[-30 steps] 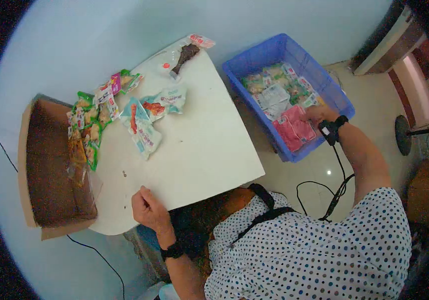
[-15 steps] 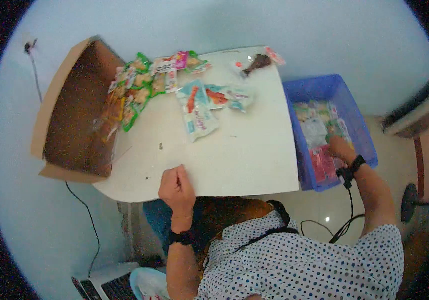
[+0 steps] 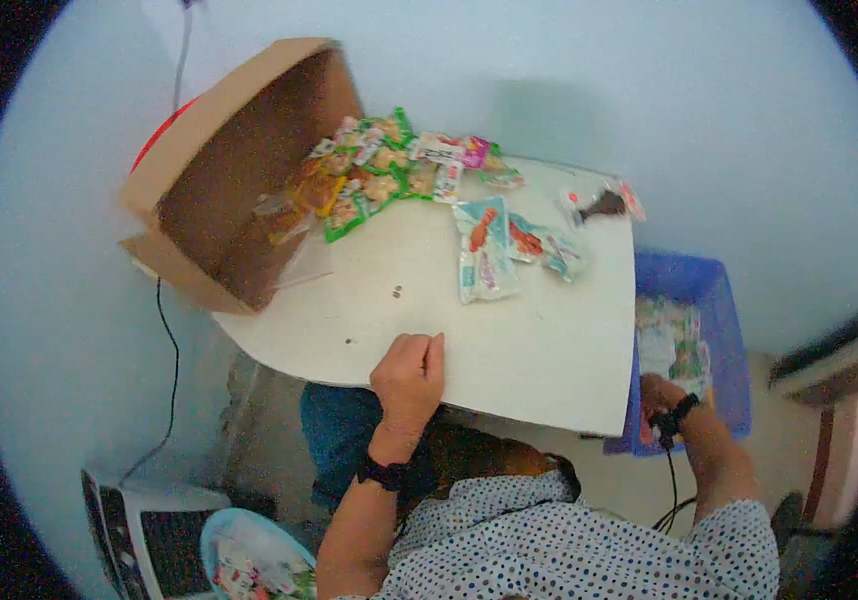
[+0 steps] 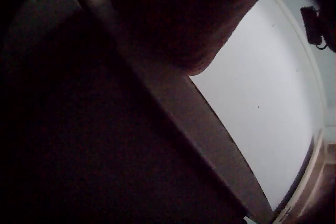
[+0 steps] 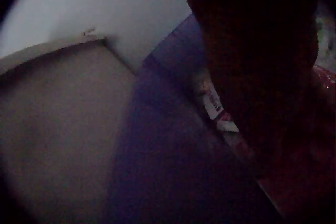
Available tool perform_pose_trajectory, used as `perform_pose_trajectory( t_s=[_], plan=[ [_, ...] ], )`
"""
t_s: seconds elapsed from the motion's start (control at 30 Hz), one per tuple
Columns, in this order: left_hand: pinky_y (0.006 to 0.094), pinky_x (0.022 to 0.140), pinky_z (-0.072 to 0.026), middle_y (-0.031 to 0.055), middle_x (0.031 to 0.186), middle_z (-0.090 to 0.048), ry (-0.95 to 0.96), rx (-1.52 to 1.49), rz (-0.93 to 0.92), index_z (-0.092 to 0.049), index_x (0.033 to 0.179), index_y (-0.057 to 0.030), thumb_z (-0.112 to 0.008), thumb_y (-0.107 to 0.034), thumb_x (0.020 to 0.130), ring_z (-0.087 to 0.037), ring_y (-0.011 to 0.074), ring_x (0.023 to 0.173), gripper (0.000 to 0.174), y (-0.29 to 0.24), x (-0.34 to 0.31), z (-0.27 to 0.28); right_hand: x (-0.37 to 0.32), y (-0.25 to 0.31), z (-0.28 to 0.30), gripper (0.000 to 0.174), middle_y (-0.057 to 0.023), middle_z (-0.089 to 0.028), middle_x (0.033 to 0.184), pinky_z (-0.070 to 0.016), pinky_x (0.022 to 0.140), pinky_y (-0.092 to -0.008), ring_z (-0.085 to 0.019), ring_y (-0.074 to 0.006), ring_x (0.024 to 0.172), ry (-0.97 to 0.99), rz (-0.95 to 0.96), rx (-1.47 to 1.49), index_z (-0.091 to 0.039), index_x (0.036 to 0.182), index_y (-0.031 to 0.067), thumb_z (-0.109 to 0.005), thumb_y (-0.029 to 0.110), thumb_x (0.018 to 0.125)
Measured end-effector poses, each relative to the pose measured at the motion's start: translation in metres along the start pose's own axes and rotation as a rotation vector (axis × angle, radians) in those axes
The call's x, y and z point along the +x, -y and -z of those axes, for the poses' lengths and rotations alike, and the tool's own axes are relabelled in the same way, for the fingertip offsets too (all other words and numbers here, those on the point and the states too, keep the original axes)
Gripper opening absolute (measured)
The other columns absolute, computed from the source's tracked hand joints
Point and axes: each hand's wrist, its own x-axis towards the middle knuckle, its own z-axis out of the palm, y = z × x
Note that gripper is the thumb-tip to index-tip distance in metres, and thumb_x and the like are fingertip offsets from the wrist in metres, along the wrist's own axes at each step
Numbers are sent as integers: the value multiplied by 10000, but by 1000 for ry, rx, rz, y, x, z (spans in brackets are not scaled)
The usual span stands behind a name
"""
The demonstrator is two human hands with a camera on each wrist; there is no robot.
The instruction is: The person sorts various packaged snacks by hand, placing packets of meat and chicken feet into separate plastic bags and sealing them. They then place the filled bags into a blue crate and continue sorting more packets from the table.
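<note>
**A:** Where's the right hand?

**B:** Lower right of the frame, down inside the blue crate. The crate sits on the floor just beside the desk's right edge. The hand is among the crate packets, and the desk corner hides part of it.

**A:** Are its fingers holding one?

**B:** I can't tell. The right wrist view is dark and the hand fills most of it. Only a printed packet shows beside it, against the crate wall.

**A:** And the left hand?

**B:** Bottom centre, resting on the near edge of the white desk. Its fingers are curled in on themselves, with nothing in them.

**A:** What lies further out?

**B:** Above the left hand, mid-frame, two pale blue packets lie side by side and touching. Past them, top centre, is a heap of green-edged snack packets. It runs into the mouth of a cardboard box lying on its side at upper left. A clear packet with something dark in it sits at the desk's far right corner — well apart from the heap.
</note>
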Motion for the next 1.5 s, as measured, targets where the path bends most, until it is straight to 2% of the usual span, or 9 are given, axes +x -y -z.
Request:
perform_pose_trajectory(
  t_s=[0.13,0.23,0.3,0.37,0.6,0.73,1.03,1.3,1.5],
  plan=[
    [404,547,-462,132,712,-609,55,-109,40,-622,751,-29,-680,-129,852,-595,323,624,153,5,4,7,24,-23,34,301,-201,-690,1027,-508,854,-457,-642,-352,912,312,396,-673,-707,923,39,-652,324,846],
    [406,589,-484,156,728,-631,159,-135,98,-650,771,-5,-675,-166,862,-615,333,637,186,13,10,15,23,-83,67,262,-175,-705,871,-541,712,-418,-664,-294,758,-295,774,-580,-683,842,8,-661,269,853],
    [408,612,-495,166,739,-645,195,-119,110,-664,783,3,-671,-186,868,-626,339,647,207,22,12,19,-49,38,144,197,-120,-675,698,-526,570,-360,-636,-214,596,-284,-228,405,-674,808,4,-660,195,853],
    [417,620,-497,172,744,-648,185,-95,100,-667,788,1,-668,-197,870,-630,347,659,213,30,15,19,-37,32,176,148,-53,-598,569,-467,473,-312,-563,-146,489,-614,15,309,-667,802,-6,-653,134,847],
    [464,633,-487,167,747,-634,57,65,106,-647,731,-18,-638,-230,884,-619,382,710,261,67,44,42,-91,230,290,227,-110,-667,763,-487,633,-334,-626,-163,698,-828,607,137,-663,884,-24,-664,202,874],
    [477,666,-488,181,774,-641,62,169,163,-655,758,-16,-628,-251,889,-624,391,742,271,96,57,61,-90,338,329,233,-113,-695,847,-511,708,-339,-649,-195,781,-547,645,136,-668,965,-4,-675,214,884],
    [439,632,-471,181,758,-635,-3,88,211,-649,787,1,-645,-216,885,-601,365,684,238,155,58,76,26,498,359,335,-168,-683,1070,-503,872,-369,-636,-263,991,-578,987,-120,-673,1111,20,-684,271,890],
    [311,562,-423,103,650,-565,-55,-246,490,-640,795,48,-663,-162,900,-496,119,603,236,148,64,86,101,567,375,393,-170,-698,1076,-515,834,-374,-661,-273,950,-489,1036,-292,-648,1153,-28,-689,243,871],
    [302,588,-456,118,706,-623,-71,-204,457,-651,835,44,-665,-135,884,-559,164,608,186,150,63,81,134,578,409,310,-136,-715,1039,-517,821,-363,-641,-178,900,-412,1054,-296,-664,1110,-11,-625,234,923]
  ],
)
